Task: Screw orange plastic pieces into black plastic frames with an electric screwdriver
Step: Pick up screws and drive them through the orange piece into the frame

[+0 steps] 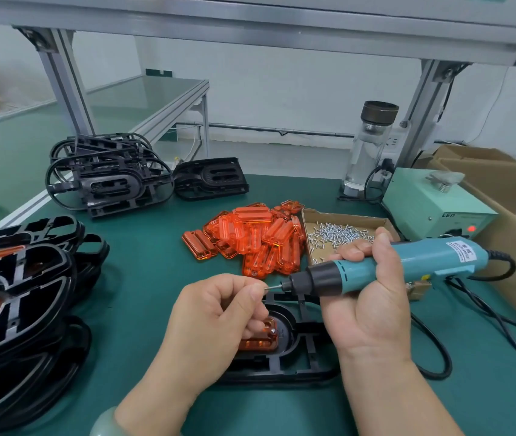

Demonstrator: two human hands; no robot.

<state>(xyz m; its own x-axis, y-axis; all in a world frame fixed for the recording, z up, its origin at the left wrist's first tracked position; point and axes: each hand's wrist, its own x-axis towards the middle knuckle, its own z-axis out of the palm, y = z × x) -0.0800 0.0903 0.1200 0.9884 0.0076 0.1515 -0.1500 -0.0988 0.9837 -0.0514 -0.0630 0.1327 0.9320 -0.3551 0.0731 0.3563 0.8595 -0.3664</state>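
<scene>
My right hand [367,297] grips a teal electric screwdriver [385,265], held almost level with its bit pointing left. My left hand [215,313] pinches a small screw [266,288] at the bit's tip. Below both hands a black plastic frame [294,357] lies on the green mat, with an orange plastic piece [260,339] seated in it; one screw shows in that piece. A heap of loose orange pieces [250,240] lies beyond my hands. Right of the heap, a cardboard tray of screws [338,236] sits.
Empty black frames [109,174] are stacked at the back left. Frames with orange pieces fitted [14,294] are piled at the left edge. A green power box [436,206], a glass bottle [370,146] and cardboard boxes [502,184] stand on the right. The screwdriver's cable [477,313] trails across the mat.
</scene>
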